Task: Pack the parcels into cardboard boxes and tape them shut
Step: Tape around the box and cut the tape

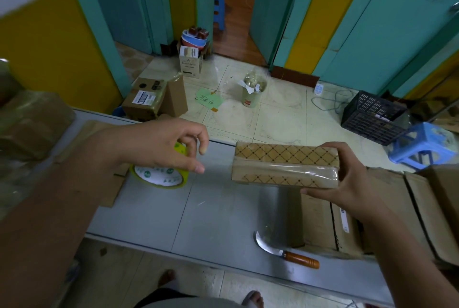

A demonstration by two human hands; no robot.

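Nearest, one curved knife with an orange wooden handle (288, 251) lies at 5 o'clock on the grey metal worktop (211, 213). At 3 o'clock the right hand (347, 183) has its grip closed around one diamond-patterned cardboard box (285, 165). At 9 o'clock the left hand (169, 146) curls over one yellow tape roll (159, 178); I cannot tell whether its grip holds the roll.

Desk middle: yellow-green roll of clear tape (159, 179) lies on grey metal desk (211, 213), left hand (159, 145) over it.
Right of roll: small lattice-printed cardboard box (285, 166), held above desk in right hand (347, 178).
Near edge: curved steel knife with wooden handle (285, 250), nearer than box.
Right end: flattened brown cardboard cartons (320, 223), just beside knife.
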